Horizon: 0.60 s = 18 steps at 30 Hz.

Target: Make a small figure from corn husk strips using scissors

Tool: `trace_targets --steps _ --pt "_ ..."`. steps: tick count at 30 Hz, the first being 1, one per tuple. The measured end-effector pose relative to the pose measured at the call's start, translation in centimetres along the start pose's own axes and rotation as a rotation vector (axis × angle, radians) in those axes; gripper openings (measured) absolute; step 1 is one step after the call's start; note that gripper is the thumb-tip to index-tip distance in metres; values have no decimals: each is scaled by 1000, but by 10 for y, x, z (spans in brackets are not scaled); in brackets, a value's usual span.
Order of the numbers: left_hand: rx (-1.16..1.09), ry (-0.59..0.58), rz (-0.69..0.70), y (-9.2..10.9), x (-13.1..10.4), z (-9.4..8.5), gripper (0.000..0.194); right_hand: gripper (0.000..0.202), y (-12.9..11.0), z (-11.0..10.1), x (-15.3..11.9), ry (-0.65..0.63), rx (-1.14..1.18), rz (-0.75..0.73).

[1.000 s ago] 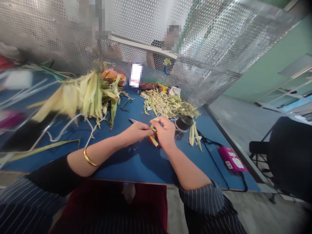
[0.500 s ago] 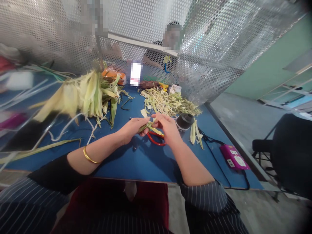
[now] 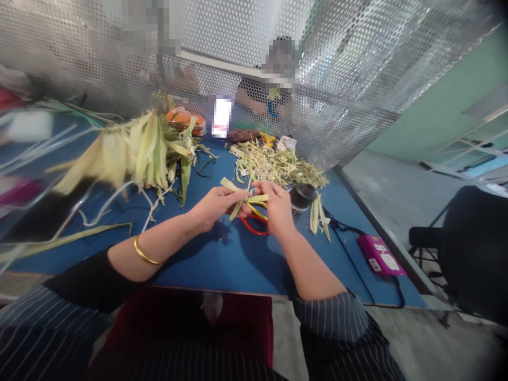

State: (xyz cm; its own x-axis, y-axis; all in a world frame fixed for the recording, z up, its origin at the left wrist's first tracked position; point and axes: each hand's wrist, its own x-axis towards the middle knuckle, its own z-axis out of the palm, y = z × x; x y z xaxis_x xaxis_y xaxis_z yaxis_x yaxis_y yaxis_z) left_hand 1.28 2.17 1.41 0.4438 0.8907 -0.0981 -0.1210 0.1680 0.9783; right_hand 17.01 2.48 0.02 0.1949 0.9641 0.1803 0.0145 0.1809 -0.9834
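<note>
Pale green corn husk strips (image 3: pixel 238 207) cross one another between my hands, above the blue table. My left hand (image 3: pixel 220 205) pinches them where they cross, thumb on top. My right hand (image 3: pixel 277 206) is closed at the right side of the strips, its fingertips on a thin upright strip; the exact grip is partly hidden. Under the hands lies a tool with red and yellow handle loops (image 3: pixel 254 226), seemingly scissors, its other end hidden. Right of my right hand stands a black spool of thread (image 3: pixel 302 197). A few husk pieces (image 3: pixel 315 216) lie beside it.
Shredded husk (image 3: pixel 273 163) is heaped behind my hands. A large husk bundle (image 3: pixel 137 148) lies left, near a dark phone-like slab (image 3: pixel 43 217). A lit phone (image 3: pixel 221 117) leans by the mesh partition (image 3: pixel 222 69), a person beyond it. A purple pack (image 3: pixel 381 255) sits right.
The husk strips have turned and spread into a crossed shape between my fingers. My right hand has shifted slightly up, and more of the yellow loop shows.
</note>
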Motion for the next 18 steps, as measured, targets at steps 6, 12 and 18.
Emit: trace_targets --steps 6,12,18 --pt "-228 46 158 5 8 -8 25 35 -4 8 -13 -73 -109 -22" --pt "-150 60 179 -4 9 -3 25 29 0 18 -24 -211 -188 -72" --pt "-160 107 188 -1 7 -5 30 23 -4 17 -24 -278 -156 -88"
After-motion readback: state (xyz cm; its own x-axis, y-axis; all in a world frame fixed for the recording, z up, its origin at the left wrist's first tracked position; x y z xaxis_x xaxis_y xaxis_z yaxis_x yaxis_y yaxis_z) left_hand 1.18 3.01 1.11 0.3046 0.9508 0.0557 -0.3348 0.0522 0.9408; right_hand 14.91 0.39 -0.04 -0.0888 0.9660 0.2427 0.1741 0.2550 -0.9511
